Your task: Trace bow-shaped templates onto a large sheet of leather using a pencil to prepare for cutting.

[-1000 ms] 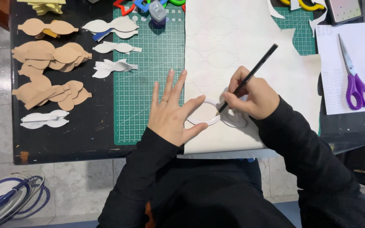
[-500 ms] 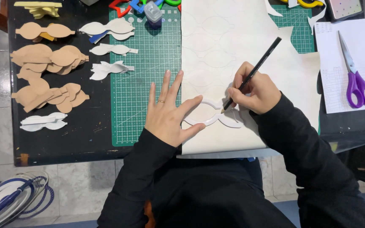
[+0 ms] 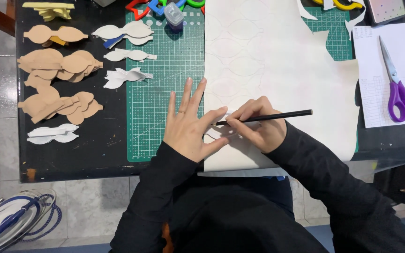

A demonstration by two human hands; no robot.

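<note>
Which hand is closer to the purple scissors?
Right. The right hand, holding a pencil, lies left of the scissors; the left hand lies further left, flat on the sheet.

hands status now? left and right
Left hand: open, fingers spread, pressing flat on the white sheet.
Right hand: closed on a black pencil.

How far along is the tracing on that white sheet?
Done: faint bow outlines fill the upper white sheet, and cut tan pieces lie at left. In hand: the right hand traces with a black pencil while the left hand presses flat. Left: cutting; the purple scissors lie unused.
</note>
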